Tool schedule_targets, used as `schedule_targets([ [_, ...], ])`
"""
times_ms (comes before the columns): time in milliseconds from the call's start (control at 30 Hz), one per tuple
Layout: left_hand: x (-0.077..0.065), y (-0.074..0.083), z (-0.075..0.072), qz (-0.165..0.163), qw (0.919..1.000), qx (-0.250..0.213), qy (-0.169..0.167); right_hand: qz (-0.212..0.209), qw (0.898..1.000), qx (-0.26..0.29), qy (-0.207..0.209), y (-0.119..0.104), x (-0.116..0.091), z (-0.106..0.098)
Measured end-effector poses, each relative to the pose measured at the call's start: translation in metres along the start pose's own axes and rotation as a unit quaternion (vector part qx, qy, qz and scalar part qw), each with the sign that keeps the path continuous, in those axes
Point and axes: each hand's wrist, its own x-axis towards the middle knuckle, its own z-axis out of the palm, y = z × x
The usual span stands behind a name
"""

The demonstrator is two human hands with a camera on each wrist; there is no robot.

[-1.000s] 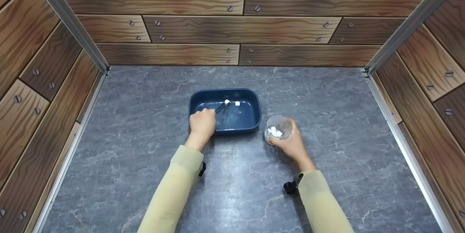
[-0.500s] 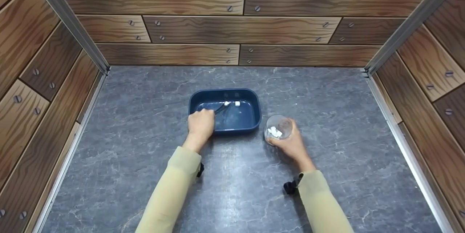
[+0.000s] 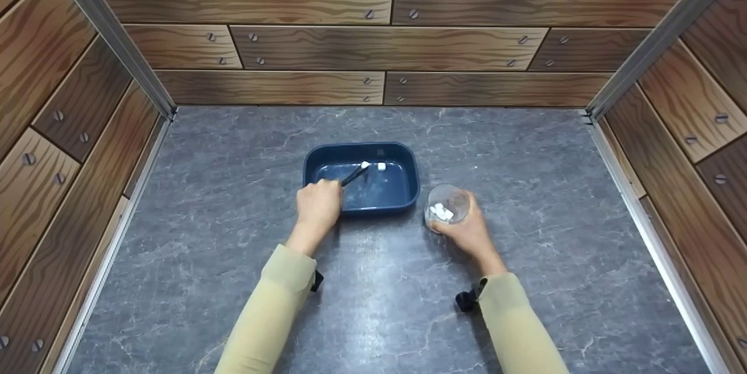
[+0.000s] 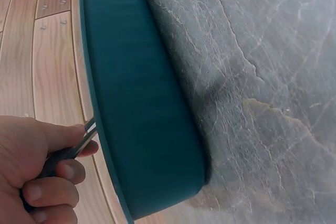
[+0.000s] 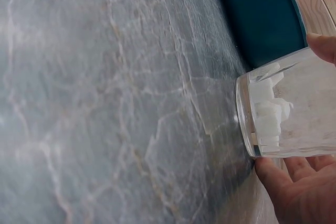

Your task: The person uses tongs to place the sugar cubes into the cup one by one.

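Observation:
My left hand (image 3: 318,205) grips dark tweezers (image 3: 353,175) over the near left rim of a blue rectangular basin (image 3: 379,209). In the left wrist view, thumb and fingers curl round the tweezers (image 4: 73,150), whose tips are hidden behind the basin wall (image 4: 136,98). A small white cube (image 3: 365,164) shows at the tweezer tips, low in the basin, and a second white cube (image 3: 381,166) lies just right of it. My right hand (image 3: 470,231) holds a clear glass (image 3: 457,202) upright beside the basin. Several white cubes (image 5: 269,116) lie at the bottom of the glass.
The basin stands on a grey marbled tabletop (image 3: 373,292). Wood-patterned panels (image 3: 385,47) close off the back and both sides, with metal strips (image 3: 636,205) along the side edges.
My left hand has drawn back slightly down and left, showing more of the tweezers. The cube at their tips dips, then rises slightly. My right hand and the glass stay put.

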Motion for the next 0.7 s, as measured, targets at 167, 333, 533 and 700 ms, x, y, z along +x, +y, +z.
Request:
schedule_targets([
  [167, -0.004, -0.001, -0.002, 0.0, 1.0, -0.006, 0.005, 0.001, 1.0, 0.001, -0.001, 0.001, 0.0, 0.0],
  [333, -0.009, -0.002, -0.005, 0.002, 0.9998, -0.014, 0.017, 0.003, 1.0, -0.003, -0.002, 0.0, 0.001, 0.0],
  [533, -0.013, 0.0, -0.012, 0.005, 0.9995, -0.018, 0.026, 0.007, 1.0, -0.008, -0.006, 0.0, 0.0, -0.001],
  [700, -0.018, 0.003, -0.021, 0.013, 0.9992, -0.029, 0.023, 0.011, 1.0, -0.008, -0.008, 0.0, -0.001, -0.001],
])
